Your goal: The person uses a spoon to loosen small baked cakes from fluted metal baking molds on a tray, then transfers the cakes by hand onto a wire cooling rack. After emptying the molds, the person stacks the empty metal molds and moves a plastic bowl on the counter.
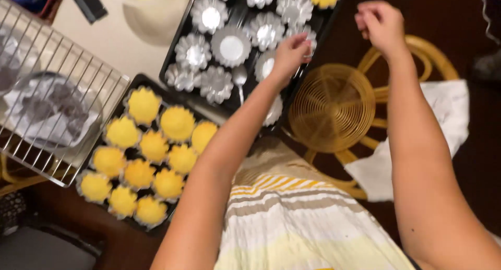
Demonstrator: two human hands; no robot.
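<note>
Left hand [290, 53] is down at the right edge of the upper tray [175, 56], fingers curled round a small fluted tin mould [308, 40], looks like a pinch on its rim. Right hand [381, 25] hovers off past the tray over the dark floor, fingers bunched loosely; can't tell if anything's in there. I'd say keep that mould level and grip it by the rim so the thin metal doesn't buckle, and mind the spoon [240, 79] lying close by. The mould's round, so no real long axis; seems to sit mouth up. The lower tray [136, 82] holds the filled yellow cakes [177, 123].
</note>
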